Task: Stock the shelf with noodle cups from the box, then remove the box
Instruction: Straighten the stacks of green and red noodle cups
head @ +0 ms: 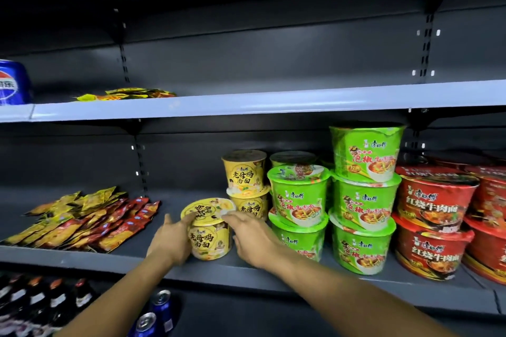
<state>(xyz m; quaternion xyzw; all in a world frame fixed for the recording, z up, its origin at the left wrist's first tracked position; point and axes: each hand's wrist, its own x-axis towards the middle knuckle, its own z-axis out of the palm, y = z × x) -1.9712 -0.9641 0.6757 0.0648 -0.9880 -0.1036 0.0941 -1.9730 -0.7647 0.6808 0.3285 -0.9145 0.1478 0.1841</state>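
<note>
A yellow noodle cup [210,235] stands on the front part of the middle shelf [123,257]. My left hand [170,241] holds its left side, and my right hand [250,236] holds its right side with the thumb at the lid's rim. Just behind it, two more yellow cups [245,175] are stacked one on the other. To the right stand stacks of green noodle cups [364,194] and red noodle cups [435,216]. The box is out of view.
Flat yellow and red snack packets [82,221] lie on the left of the same shelf. The upper shelf [273,102] carries a blue Pepsi pack [12,82] and a few packets [128,93]. Bottles [41,301] and cans [156,314] stand on the shelf below.
</note>
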